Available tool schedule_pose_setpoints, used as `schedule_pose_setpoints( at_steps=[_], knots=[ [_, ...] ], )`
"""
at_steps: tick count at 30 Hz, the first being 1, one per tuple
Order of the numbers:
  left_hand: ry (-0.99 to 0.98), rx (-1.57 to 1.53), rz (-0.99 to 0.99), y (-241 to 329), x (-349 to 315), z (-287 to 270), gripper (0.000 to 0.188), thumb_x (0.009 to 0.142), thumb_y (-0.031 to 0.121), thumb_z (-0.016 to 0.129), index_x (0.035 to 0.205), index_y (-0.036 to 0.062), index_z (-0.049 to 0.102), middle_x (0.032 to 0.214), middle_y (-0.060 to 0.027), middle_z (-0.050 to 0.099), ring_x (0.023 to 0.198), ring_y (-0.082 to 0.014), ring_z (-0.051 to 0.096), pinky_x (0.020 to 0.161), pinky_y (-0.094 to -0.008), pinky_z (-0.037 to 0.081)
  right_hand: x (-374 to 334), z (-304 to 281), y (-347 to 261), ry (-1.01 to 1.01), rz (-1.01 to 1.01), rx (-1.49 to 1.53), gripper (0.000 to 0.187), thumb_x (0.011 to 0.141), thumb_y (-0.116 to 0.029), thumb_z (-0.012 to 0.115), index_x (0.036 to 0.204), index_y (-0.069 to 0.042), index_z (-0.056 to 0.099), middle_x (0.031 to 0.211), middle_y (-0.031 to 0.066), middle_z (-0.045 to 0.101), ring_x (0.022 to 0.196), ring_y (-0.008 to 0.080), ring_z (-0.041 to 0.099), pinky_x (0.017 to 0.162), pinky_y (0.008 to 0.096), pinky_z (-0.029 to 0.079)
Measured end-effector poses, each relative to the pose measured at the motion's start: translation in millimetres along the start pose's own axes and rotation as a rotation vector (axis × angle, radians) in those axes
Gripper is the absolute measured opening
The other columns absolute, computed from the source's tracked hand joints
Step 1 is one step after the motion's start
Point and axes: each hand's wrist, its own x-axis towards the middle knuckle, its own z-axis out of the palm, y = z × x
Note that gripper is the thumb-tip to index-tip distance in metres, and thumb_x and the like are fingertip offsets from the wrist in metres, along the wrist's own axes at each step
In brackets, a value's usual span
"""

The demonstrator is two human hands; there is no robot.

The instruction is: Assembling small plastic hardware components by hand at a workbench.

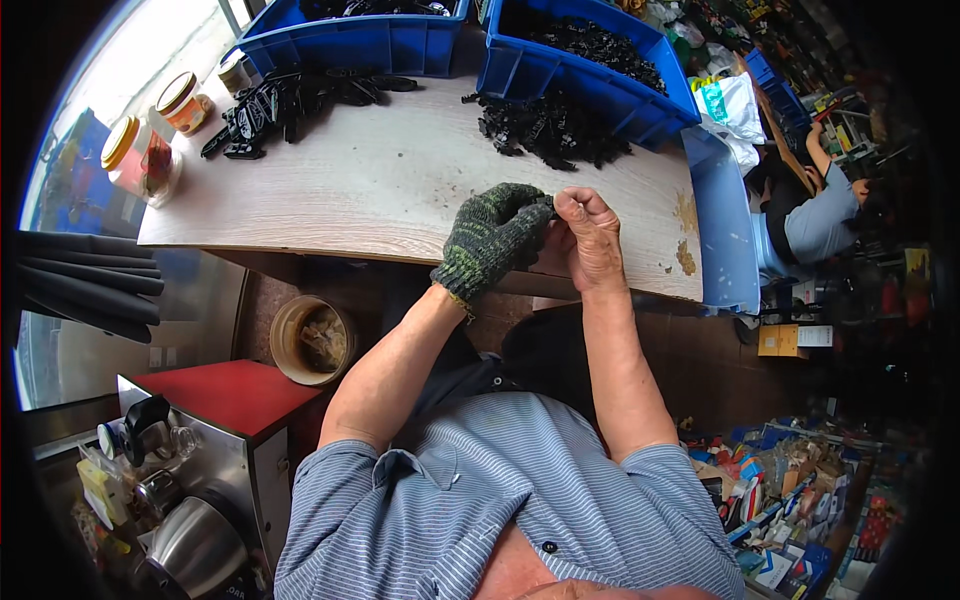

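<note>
My left hand [492, 238], in a dark green knitted glove, and my bare right hand [594, 240] meet above the front edge of the wooden table [370, 190]. Both have their fingers closed, tips together. A small dark bit shows between them, but the fingers hide most of it and I cannot make out its kind. Beyond the right hand lies a heap of small black plastic pieces [555, 130]. Farther left is a pile of longer, flat black plastic parts [270, 112].
Two blue crates holding black parts, a left one [350, 52] and a right one [520, 75], stand at the back. Lidded jars [140, 160] line the left edge. A bucket [312, 340] sits below, near a red-topped cabinet [225, 392]. Another person [820, 225] bends at the right.
</note>
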Motion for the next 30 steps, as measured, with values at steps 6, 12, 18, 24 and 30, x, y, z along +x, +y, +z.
schedule_pose_setpoints(
  at_steps=[6,12,18,24,30],
  knots=[
    [0.043,-0.001,-0.058,3,5,0,0.025,0.092,0.022,0.069,0.100,-0.0013,0.065,0.073,-0.0058,0.064,0.057,-0.0119,0.059,0.050,-0.0263,0.048,0,5,-1,-0.010,0.006,0.012,0.014,0.087,-0.014,0.078,0.095,-0.010,0.068,0.083,-0.0027,0.067,0.069,0.0053,0.061,0.065,0.0218,0.050],
    [0.123,-0.016,-0.015,0,3,1,0.024,0.090,0.020,0.071,0.096,-0.0019,0.065,0.070,-0.0067,0.063,0.056,-0.0134,0.059,0.048,-0.0270,0.047,-1,14,-15,0.019,0.048,-0.243,0.026,0.085,-0.029,0.079,0.088,-0.009,0.064,0.073,-0.0014,0.063,0.059,0.0066,0.058,0.057,0.0199,0.044],
    [0.160,-0.106,0.019,-5,0,-3,0.026,0.087,0.021,0.074,0.097,-0.0024,0.067,0.073,-0.0083,0.067,0.056,-0.0133,0.063,0.048,-0.0276,0.049,-1,14,-20,-0.052,0.182,-0.305,0.033,0.083,-0.031,0.079,0.073,-0.009,0.057,0.056,0.0011,0.056,0.046,0.0092,0.054,0.044,0.0240,0.042],
    [0.129,-0.082,0.028,-8,-1,-4,0.025,0.089,0.019,0.072,0.099,-0.0025,0.067,0.076,-0.0080,0.067,0.057,-0.0138,0.063,0.050,-0.0279,0.051,-4,14,-10,-0.044,0.046,-0.337,0.034,0.085,-0.030,0.076,0.067,-0.011,0.054,0.053,0.0008,0.054,0.043,0.0088,0.052,0.041,0.0247,0.042],
    [0.017,0.033,0.074,3,3,-8,0.025,0.093,0.018,0.067,0.111,-0.0002,0.066,0.091,-0.0086,0.069,0.075,-0.0143,0.066,0.063,-0.0277,0.053,-3,0,-4,-0.013,-0.026,-0.307,0.032,0.085,-0.023,0.073,0.064,-0.012,0.052,0.051,-0.0028,0.048,0.045,0.0082,0.052,0.047,0.0249,0.046]
  ],
)
